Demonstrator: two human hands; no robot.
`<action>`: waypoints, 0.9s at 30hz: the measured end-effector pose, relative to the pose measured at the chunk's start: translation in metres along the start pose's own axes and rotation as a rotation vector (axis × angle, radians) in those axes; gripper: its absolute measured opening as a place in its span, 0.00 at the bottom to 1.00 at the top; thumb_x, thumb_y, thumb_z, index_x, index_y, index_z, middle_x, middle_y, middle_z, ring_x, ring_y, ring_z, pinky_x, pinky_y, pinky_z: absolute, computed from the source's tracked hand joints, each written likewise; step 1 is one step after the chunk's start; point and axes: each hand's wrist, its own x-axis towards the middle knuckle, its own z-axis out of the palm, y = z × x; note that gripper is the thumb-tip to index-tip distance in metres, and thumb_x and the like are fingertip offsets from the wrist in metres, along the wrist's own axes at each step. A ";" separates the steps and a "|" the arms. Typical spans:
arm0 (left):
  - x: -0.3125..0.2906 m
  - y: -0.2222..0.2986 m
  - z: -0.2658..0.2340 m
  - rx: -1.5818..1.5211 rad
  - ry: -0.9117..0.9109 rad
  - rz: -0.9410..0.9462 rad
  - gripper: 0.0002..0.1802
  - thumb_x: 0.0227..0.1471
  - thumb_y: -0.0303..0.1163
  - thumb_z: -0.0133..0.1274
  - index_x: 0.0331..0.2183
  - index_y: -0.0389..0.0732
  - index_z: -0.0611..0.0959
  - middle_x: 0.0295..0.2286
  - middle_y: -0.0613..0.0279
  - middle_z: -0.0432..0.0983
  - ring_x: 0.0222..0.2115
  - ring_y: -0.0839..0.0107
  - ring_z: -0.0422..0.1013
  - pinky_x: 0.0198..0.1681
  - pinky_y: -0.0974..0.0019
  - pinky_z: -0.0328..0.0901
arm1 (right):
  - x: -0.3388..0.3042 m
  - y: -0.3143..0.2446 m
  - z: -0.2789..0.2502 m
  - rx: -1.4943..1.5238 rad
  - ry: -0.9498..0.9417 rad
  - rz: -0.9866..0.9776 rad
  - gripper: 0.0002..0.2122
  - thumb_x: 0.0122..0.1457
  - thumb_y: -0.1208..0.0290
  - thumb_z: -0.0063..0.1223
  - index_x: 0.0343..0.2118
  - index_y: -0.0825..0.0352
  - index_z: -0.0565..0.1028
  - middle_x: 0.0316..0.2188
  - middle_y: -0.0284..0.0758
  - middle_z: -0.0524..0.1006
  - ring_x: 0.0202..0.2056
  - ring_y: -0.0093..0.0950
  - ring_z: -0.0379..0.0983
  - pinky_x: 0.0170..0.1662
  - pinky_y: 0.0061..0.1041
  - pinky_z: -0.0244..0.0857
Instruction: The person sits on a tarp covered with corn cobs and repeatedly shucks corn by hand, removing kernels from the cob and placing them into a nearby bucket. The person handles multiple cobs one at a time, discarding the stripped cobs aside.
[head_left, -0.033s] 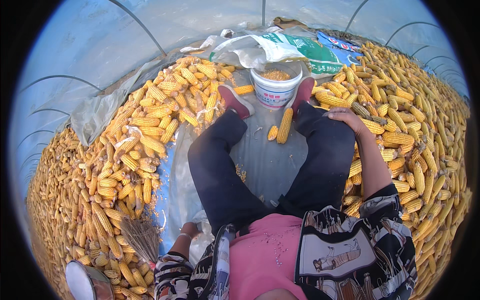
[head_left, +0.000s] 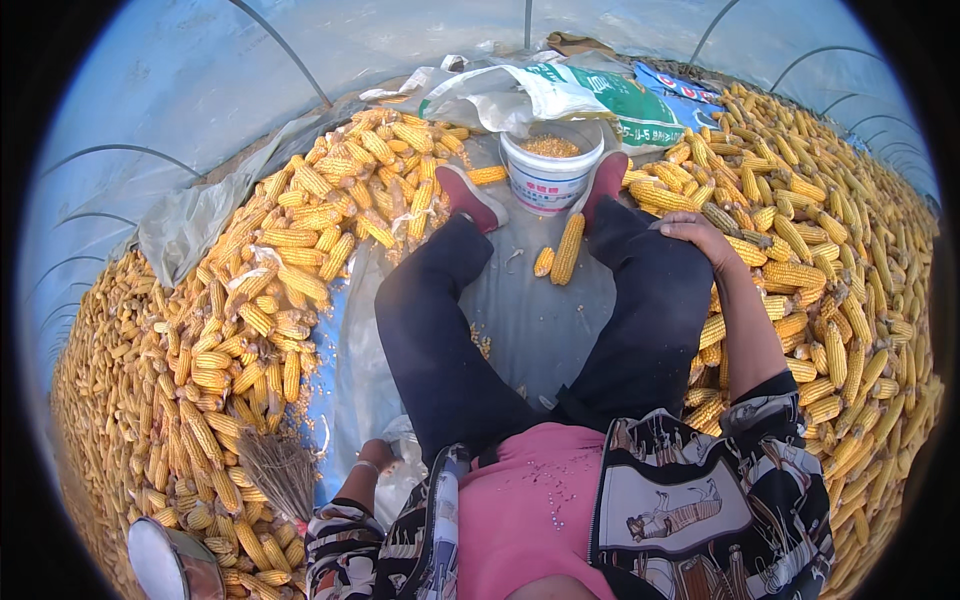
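Note:
My right hand (head_left: 690, 232) rests flat on my right knee, fingers extended over the dark trousers (head_left: 650, 300), holding nothing. Low by my left hip, my left hand (head_left: 376, 454) is beside a crumpled pale plastic bag (head_left: 400, 475); its fingers are mostly hidden. Between my feet stands a white bucket (head_left: 548, 188) with loose corn kernels (head_left: 550, 147) inside. In front of the bucket, next to my right shoe, lie a long corn cob (head_left: 568, 250) and a shorter cob piece (head_left: 544, 262).
Heaps of yellow corn cobs rise on the left (head_left: 215, 370) and right (head_left: 850, 300). A twig broom (head_left: 282, 470) and a round metal container (head_left: 158, 562) lie at lower left. Behind the bucket is a white and green sack (head_left: 590, 95). Grey sheeting (head_left: 520, 330) covers the ground.

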 end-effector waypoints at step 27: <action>0.001 0.010 -0.025 -0.278 -0.302 0.028 0.22 0.51 0.41 0.57 0.34 0.26 0.81 0.31 0.45 0.81 0.31 0.59 0.80 0.34 0.60 0.75 | 0.134 -0.019 0.079 -0.915 -0.051 -0.124 0.30 0.47 0.62 0.66 0.53 0.69 0.72 0.50 0.45 0.74 0.50 0.35 0.72 0.55 0.28 0.63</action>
